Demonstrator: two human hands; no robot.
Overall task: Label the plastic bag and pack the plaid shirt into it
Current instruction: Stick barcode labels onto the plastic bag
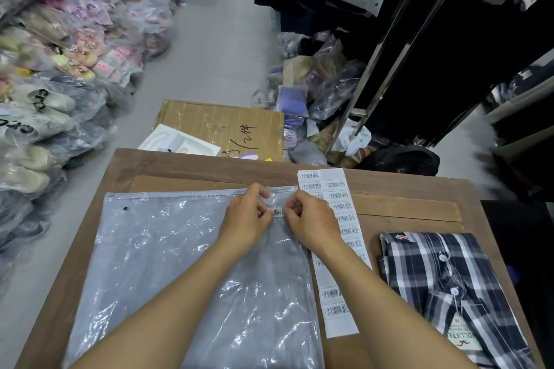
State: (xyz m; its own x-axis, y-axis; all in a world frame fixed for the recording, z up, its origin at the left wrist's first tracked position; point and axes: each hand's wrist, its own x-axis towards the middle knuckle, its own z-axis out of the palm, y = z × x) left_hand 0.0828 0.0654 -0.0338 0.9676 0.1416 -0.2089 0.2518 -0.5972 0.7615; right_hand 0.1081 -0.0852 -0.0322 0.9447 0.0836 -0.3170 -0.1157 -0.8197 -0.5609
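Both hands meet over the upper right of the plastic bag (168, 255): the left hand (247, 220) and the right hand (311, 223) each pinch one end of a small barcode label (277, 210) between curled fingertips, holding it just above or on the film. The bag lies flat on the wooden table (186, 166), empty, its zip edge away from the person. The label sheet (340, 275) lies beside it, the folded plaid shirt (446, 287) further right. Risk: slack, wrinkled film lets the sticker go on creased or crooked
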